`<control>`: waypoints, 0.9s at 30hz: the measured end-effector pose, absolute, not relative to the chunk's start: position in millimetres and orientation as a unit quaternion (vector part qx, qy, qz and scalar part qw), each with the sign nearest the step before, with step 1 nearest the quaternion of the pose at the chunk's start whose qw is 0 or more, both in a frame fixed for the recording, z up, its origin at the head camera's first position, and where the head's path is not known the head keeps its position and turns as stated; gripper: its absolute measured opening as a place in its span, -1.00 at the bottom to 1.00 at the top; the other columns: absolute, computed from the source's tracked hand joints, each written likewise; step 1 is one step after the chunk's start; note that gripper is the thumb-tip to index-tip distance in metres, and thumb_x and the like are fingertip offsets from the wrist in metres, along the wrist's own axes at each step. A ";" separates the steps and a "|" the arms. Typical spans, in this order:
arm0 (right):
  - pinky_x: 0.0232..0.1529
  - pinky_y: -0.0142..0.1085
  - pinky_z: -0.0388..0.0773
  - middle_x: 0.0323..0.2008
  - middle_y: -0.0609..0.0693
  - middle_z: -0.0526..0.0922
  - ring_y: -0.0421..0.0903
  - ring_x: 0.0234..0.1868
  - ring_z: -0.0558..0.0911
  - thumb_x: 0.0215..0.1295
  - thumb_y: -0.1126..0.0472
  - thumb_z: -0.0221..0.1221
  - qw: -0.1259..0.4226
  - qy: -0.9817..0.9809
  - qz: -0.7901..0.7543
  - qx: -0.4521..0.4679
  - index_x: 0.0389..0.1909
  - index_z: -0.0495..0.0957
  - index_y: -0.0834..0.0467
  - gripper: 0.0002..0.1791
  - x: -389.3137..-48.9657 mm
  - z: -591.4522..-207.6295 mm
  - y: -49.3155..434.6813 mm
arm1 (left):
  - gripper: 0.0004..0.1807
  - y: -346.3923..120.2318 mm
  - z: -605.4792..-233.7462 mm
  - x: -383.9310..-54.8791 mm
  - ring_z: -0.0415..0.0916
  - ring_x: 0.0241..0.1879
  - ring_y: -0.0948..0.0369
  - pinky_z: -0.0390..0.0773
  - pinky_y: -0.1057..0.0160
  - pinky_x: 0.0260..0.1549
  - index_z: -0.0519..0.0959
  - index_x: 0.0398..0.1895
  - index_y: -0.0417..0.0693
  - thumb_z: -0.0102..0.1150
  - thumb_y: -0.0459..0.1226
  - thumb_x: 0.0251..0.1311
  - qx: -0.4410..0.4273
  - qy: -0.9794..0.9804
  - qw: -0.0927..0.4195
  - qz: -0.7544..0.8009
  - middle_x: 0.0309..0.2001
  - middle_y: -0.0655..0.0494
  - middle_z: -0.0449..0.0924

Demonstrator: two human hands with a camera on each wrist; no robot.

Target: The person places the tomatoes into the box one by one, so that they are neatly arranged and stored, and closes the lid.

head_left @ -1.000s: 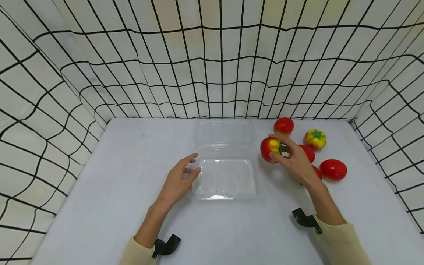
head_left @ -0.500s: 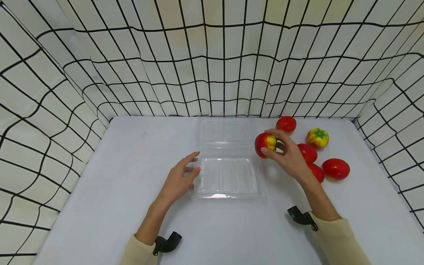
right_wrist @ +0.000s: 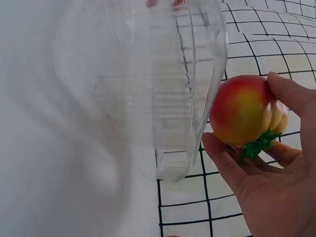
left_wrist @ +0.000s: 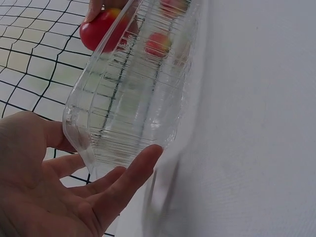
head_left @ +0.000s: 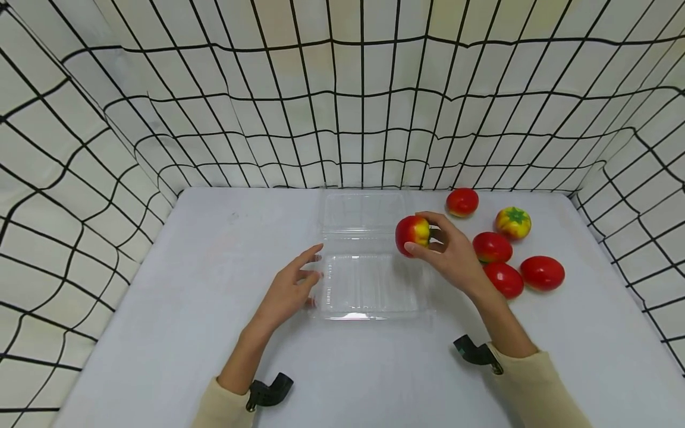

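Note:
My right hand (head_left: 449, 252) holds a red-and-yellow tomato-like fruit (head_left: 411, 235) with thumb and fingers. The fruit has ribbed yellow shoulders and a green leafy top, clear in the right wrist view. It is held above the right part of a clear plastic clamshell box (head_left: 369, 315), near the hinge. The box lies unfolded, its lid (head_left: 364, 211) toward the back. My left hand (head_left: 286, 294) is at the box's left edge, fingers loosely extended. In the left wrist view, the left fingertips (left_wrist: 152, 154) are right at the rim of the box.
Right of the box lie several smooth red oval fruits (head_left: 542, 273) and one yellow-and-red ribbed fruit (head_left: 512, 223) with a green star-shaped top. A black wire grid (head_left: 361, 113) encloses the white table (head_left: 225, 238) at the back and sides.
My right hand has moved left with the red-and-yellow fruit, from beside the box to over its right part. The left hand has stayed at the box's left edge.

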State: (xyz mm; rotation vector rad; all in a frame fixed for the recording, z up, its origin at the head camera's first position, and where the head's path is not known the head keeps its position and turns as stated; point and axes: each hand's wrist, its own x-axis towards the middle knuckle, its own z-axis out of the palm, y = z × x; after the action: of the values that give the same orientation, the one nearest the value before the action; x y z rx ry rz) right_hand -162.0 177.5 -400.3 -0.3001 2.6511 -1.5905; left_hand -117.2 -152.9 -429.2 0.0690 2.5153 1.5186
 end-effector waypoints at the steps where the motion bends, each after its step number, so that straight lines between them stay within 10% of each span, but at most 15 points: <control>1: 0.15 -0.25 0.72 0.41 0.06 0.47 0.11 0.40 0.50 0.24 0.06 0.47 0.018 0.855 -0.510 -0.097 0.47 0.35 -0.04 -0.20 -162.4 -401.0 176.5 | -0.33 -152.6 -429.1 -117.3 0.54 0.35 -0.16 0.78 0.21 -0.30 0.25 0.61 0.20 0.08 -0.29 0.48 0.022 0.851 0.103 0.515 0.50 -0.11 0.38; 8: 0.27 0.11 0.65 0.40 0.01 0.46 0.06 0.41 0.45 0.22 0.06 0.48 0.015 0.856 -0.504 -0.116 0.47 0.38 -0.11 -0.20 -165.3 -406.8 170.8 | -0.32 -152.4 -428.0 -118.1 0.55 0.32 -0.15 0.77 0.22 -0.35 0.26 0.61 0.23 0.09 -0.30 0.47 0.016 0.839 0.113 0.531 0.49 -0.11 0.38; 27: 0.14 -0.01 0.74 0.47 -0.04 0.39 0.18 0.42 0.51 0.23 0.15 0.48 0.047 0.838 -0.521 -0.156 0.45 0.38 -0.22 -0.21 -166.4 -408.8 150.6 | -0.33 -157.8 -429.4 -118.1 0.56 0.29 -0.11 0.77 0.21 -0.37 0.27 0.59 0.25 0.12 -0.30 0.45 0.013 0.819 0.129 0.558 0.50 -0.10 0.35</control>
State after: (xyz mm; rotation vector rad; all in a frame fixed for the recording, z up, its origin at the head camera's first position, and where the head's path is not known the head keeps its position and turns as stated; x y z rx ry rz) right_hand -166.4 150.6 -408.8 -0.4770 2.5561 -1.5913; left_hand -118.1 -157.8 -429.4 0.0377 2.3822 1.6228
